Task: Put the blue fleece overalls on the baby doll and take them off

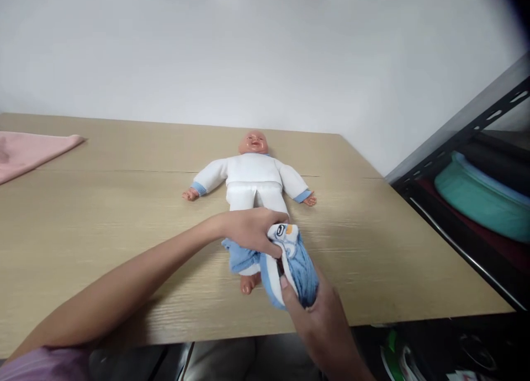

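A baby doll (253, 178) in a white suit with blue cuffs lies on its back on the wooden table (103, 221), head away from me. My left hand (248, 229) is closed on the top of a blue and white garment (290, 265) with a cartoon face, held over the doll's legs. From below, my right hand (318, 315) grips the same garment, thumb pressed on its white edge. One bare doll foot (247, 283) sticks out under the cloth. The other leg is hidden.
A pink cloth (28, 152) lies at the table's far left. A dark metal shelf (464, 204) stands to the right, holding a teal round item (480, 196). A white wall runs behind the table.
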Action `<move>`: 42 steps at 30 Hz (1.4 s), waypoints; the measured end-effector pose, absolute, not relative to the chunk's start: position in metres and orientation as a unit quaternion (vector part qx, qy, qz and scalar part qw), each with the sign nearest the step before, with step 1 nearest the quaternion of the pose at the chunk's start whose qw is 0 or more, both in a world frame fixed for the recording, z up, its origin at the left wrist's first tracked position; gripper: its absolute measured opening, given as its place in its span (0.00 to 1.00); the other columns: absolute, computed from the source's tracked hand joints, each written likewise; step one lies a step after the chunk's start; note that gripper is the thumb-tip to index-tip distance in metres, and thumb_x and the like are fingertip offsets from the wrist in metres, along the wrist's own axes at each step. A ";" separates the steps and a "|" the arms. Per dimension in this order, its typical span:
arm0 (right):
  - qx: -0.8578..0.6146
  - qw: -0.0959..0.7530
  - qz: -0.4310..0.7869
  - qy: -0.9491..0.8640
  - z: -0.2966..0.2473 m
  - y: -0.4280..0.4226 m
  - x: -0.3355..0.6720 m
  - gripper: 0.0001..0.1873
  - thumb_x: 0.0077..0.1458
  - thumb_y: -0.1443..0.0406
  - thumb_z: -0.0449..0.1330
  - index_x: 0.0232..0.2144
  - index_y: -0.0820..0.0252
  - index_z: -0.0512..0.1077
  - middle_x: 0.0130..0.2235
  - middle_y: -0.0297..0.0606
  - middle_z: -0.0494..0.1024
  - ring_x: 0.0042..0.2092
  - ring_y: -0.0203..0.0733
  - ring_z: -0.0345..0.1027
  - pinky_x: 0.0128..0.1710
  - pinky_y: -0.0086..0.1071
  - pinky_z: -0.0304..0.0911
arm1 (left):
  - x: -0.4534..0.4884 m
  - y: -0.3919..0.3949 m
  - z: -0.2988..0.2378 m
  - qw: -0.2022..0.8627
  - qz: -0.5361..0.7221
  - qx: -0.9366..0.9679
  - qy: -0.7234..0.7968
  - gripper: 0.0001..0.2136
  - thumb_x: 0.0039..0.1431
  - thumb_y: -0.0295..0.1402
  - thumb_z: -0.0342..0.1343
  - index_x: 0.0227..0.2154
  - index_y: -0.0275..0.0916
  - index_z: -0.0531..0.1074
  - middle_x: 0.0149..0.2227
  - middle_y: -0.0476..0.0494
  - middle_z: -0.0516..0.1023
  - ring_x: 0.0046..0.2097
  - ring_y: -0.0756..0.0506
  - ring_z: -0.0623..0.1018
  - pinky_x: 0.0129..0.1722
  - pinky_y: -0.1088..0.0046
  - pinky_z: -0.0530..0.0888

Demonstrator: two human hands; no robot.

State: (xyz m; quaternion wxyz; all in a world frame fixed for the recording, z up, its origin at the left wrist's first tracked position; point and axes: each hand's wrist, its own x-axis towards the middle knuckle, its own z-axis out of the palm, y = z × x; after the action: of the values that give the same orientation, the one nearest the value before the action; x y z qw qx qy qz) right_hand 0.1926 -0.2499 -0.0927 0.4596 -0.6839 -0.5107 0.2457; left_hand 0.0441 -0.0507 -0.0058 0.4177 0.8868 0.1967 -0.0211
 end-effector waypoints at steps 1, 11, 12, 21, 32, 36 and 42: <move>-0.697 0.456 0.221 -0.507 -0.101 -0.256 0.190 0.22 0.59 0.52 0.66 0.52 0.54 0.78 0.44 0.52 0.86 0.50 0.68 0.81 0.48 0.52 0.77 | 0.044 -0.054 -0.005 0.386 -0.033 0.899 0.205 0.19 0.54 0.37 0.69 0.48 0.41 0.74 0.35 0.50 0.78 0.35 0.43 0.77 0.33 0.68 0.68; -0.729 0.481 0.132 -0.469 -0.138 -0.263 0.207 0.20 0.59 0.57 0.61 0.52 0.56 0.75 0.53 0.53 0.81 0.54 0.66 0.77 0.50 0.53 0.74 | 0.049 -0.076 -0.020 0.247 -0.049 0.934 0.254 0.22 0.52 0.37 0.71 0.49 0.43 0.71 0.38 0.44 0.80 0.38 0.37 0.81 0.30 0.67 0.65; -0.728 0.487 0.170 -0.452 -0.140 -0.261 0.207 0.22 0.60 0.56 0.60 0.54 0.57 0.75 0.53 0.54 0.82 0.55 0.66 0.77 0.51 0.53 0.74 | 0.049 -0.079 -0.018 0.239 -0.047 0.934 0.263 0.22 0.53 0.37 0.71 0.49 0.43 0.71 0.38 0.44 0.80 0.38 0.37 0.81 0.30 0.67 0.65; -0.659 0.521 0.312 -0.444 -0.146 -0.236 0.208 0.24 0.64 0.59 0.64 0.60 0.57 0.77 0.55 0.48 0.86 0.60 0.60 0.79 0.57 0.48 0.77 | 0.039 -0.087 -0.002 0.254 -0.052 0.905 0.338 0.20 0.57 0.35 0.67 0.50 0.40 0.69 0.44 0.38 0.82 0.43 0.36 0.82 0.34 0.67 0.68; -0.604 0.560 0.380 -0.421 -0.137 -0.217 0.201 0.25 0.61 0.60 0.64 0.58 0.54 0.67 0.56 0.48 0.85 0.57 0.57 0.82 0.60 0.49 0.77 | 0.021 -0.081 -0.028 0.435 0.144 0.833 0.310 0.22 0.53 0.31 0.66 0.51 0.41 0.69 0.52 0.41 0.81 0.52 0.37 0.81 0.49 0.62 0.75; -0.567 0.588 0.402 -0.414 -0.128 -0.208 0.203 0.27 0.56 0.61 0.68 0.56 0.54 0.65 0.53 0.46 0.85 0.55 0.54 0.82 0.60 0.47 0.77 | 0.018 -0.082 -0.028 0.449 0.183 0.825 0.290 0.21 0.58 0.31 0.64 0.55 0.40 0.72 0.54 0.43 0.81 0.54 0.38 0.81 0.54 0.61 0.75; -0.555 0.599 0.386 -0.430 -0.116 -0.201 0.215 0.30 0.55 0.62 0.72 0.57 0.53 0.67 0.54 0.46 0.84 0.56 0.54 0.82 0.58 0.46 0.78 | 0.016 -0.081 -0.029 0.460 0.193 0.817 0.288 0.15 0.64 0.34 0.62 0.53 0.39 0.75 0.53 0.43 0.83 0.52 0.38 0.82 0.52 0.62 0.76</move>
State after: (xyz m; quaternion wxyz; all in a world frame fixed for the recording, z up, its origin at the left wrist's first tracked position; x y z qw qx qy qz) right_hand 0.2150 -0.2011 -0.1159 0.5986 -0.5553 -0.4298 0.3855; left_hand 0.0156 -0.0814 -0.0287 0.4602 0.8174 0.2878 0.1929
